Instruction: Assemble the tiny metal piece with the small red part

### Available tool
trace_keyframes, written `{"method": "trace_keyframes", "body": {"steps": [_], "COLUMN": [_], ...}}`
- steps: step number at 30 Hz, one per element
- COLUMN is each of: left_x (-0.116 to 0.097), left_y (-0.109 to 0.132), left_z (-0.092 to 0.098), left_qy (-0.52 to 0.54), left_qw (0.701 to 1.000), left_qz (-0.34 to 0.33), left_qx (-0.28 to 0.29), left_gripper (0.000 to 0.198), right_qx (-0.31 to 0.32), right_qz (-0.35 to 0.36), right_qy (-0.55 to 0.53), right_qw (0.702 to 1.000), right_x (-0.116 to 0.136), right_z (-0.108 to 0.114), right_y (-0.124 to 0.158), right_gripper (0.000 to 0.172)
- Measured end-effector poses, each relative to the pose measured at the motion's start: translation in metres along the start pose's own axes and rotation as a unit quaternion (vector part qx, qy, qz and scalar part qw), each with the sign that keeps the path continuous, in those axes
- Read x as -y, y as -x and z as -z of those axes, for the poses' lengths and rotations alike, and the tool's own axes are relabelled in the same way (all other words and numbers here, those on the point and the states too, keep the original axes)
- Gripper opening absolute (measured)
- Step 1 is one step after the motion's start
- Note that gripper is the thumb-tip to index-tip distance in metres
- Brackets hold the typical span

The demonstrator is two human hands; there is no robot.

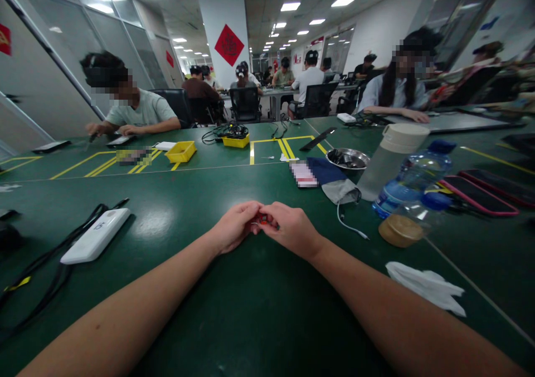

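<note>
Just above the green tabletop point(225, 310), both of my hands meet around a small red object point(263, 219) with dark parts. My left hand point(234, 226) is closed at its left side. With thumb and fingers pinched, my right hand point(292, 226) grips it from the right. A thin pale strand or edge shows beside it, near the left fingers. Most of the object is hidden by my fingers, so its kind cannot be made out.
To the left lies a white power bank point(98, 235) with black cables. On the right stand a pale tumbler point(387, 160), a water bottle point(413, 176), a jar of brown liquid point(403, 229) and a crumpled tissue point(428, 285). Beyond are a metal bowl point(349, 158), yellow trays point(181, 151) and seated people.
</note>
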State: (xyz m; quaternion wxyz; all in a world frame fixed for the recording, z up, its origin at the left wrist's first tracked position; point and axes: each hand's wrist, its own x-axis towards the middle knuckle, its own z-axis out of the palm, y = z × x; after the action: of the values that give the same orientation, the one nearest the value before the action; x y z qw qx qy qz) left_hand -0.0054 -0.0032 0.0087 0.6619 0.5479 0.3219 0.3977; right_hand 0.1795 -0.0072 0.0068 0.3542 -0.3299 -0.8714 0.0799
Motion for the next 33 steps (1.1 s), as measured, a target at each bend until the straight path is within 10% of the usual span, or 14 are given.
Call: {"method": "trace_keyframes", "body": {"steps": [5,8,24,29,33], "left_x": [0.005,0.005,-0.006,-0.004,0.000], "left_y": [-0.003,-0.006,-0.005,-0.005,-0.007], "left_z": [-0.002,-0.002,0.001,0.002,0.015], "left_qy": [-0.081,0.057,0.165,0.068,-0.272], "left_qw": [0.996,0.992,0.975,0.990,0.955], "left_qz": [0.023,0.083,0.123,0.081,-0.008], "left_qx": [-0.024,-0.078,-0.089,-0.088,-0.116], "left_gripper": [0.016,0.017,0.010,0.017,0.020], "right_qx": [0.049,0.076,0.075,0.079,0.091], "right_qz": [-0.069,-0.131,-0.167,-0.162,-0.153], "right_qy": [0.024,-0.037,-0.188,-0.195,-0.172], "right_qw": [0.996,0.988,0.965,0.964,0.969], "right_x": [-0.004,-0.009,-0.017,-0.015,-0.014], "right_z": [0.000,-0.002,-0.008,-0.006,-0.006], "right_y": [-0.002,-0.002,-0.001,0.000,0.000], "right_gripper": [0.031,0.052,0.029,0.031,0.027]}}
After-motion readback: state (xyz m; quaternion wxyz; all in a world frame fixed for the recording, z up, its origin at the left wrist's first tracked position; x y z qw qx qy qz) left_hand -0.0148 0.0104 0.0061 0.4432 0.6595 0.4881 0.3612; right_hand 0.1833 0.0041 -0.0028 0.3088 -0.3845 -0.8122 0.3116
